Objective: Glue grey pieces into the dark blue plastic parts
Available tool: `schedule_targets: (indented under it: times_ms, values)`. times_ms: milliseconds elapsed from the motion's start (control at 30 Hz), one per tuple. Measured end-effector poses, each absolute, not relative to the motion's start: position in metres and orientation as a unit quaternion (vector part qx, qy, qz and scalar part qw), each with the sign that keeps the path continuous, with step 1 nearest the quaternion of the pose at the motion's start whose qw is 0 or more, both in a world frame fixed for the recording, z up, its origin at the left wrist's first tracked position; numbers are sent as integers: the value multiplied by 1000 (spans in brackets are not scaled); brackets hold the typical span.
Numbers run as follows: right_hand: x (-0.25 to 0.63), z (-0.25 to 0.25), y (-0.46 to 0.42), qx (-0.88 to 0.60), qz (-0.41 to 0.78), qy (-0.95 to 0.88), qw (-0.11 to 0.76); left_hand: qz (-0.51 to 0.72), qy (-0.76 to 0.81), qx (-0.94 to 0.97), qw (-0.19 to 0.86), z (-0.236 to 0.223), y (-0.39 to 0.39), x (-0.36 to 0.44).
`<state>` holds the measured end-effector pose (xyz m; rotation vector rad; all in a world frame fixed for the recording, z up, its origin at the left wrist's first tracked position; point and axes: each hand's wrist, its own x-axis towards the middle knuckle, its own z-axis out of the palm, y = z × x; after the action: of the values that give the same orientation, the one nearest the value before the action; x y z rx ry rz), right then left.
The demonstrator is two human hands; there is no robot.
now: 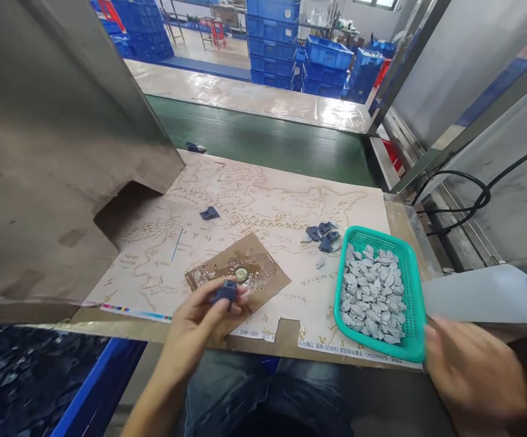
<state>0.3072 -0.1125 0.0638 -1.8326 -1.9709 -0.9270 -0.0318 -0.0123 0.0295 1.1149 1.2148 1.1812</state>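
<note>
Pinched in my left hand is a small dark blue plastic part, held over a brown cardboard piece. A wet, shiny patch with a small round disc lies on that cardboard. My right hand is smeared by motion at the right, beside the green basket; its fingers are too blurred to read. Many small grey pieces fill the basket. Left of it sits a little group of dark blue parts, with a loose grey piece nearby.
A lone dark blue part lies on the map-printed sheet. Behind runs a green conveyor belt with a part at its edge. A white bottle lies at right. A metal panel and a blue bin flank the left.
</note>
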Motion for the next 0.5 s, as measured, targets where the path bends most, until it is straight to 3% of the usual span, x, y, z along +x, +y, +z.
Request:
schedule_targets:
  times_ms: [133,333,400,500]
  values:
    - [295,75,-54,-584,-241,-767,115,483,496,393,605,30,-36,-9]
    - [317,72,0,-600,-13,-799,-37,520,485,321,626,40,-52,-3]
    - [321,73,2,-610,39,-791,-21,522,492,313,622,38,-51,-5]
    - [317,77,-1,-640,97,-758,79,516,496,314,624,32,-49,-7]
